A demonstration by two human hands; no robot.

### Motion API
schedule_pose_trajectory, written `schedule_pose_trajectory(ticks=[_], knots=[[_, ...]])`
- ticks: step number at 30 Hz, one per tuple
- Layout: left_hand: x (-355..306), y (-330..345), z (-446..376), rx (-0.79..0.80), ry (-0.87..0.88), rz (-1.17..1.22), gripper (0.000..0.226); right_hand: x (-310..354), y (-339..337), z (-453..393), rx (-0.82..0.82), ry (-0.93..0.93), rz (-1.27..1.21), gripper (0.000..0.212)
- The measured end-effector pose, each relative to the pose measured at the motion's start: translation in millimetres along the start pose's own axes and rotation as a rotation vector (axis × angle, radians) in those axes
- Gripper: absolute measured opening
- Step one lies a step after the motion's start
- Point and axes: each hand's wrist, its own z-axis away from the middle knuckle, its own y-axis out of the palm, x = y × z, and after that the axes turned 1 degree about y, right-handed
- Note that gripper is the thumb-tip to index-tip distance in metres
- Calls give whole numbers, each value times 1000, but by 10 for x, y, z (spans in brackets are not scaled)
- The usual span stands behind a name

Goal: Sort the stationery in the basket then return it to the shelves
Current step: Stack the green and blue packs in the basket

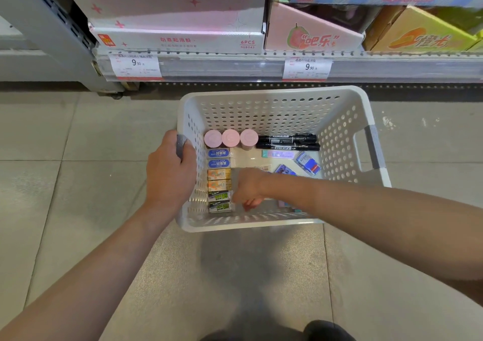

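Right hand [247, 191] reaches down inside the basket [274, 93], fingers curled beside the green erasers [220, 201]; whether it pinches anything, I cannot tell. Left hand [170, 170] grips the handle. Sorting seems underway; loose packets [308, 163] likely need lining up next.

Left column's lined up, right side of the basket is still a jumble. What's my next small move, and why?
Probably lift the right hand clear with whatever it is taking near the green-black erasers; its grip is hidden. Next, align the loose blue eraser, lying askew. Left hand holds the basket steady.
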Motion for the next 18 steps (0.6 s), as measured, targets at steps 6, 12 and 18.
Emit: schedule_pose_trajectory(ticks=[6, 12, 18], knots=[[11, 10, -12, 7, -3, -2, 17, -354, -551, 104, -580, -131, 334, 22], [8, 3, -11, 3, -6, -18, 20, -534, -412, 74, -455, -130, 681, 56], [12, 6, -15, 16, -20, -18, 20, -541, -350, -50, -439, -169, 670, 40]])
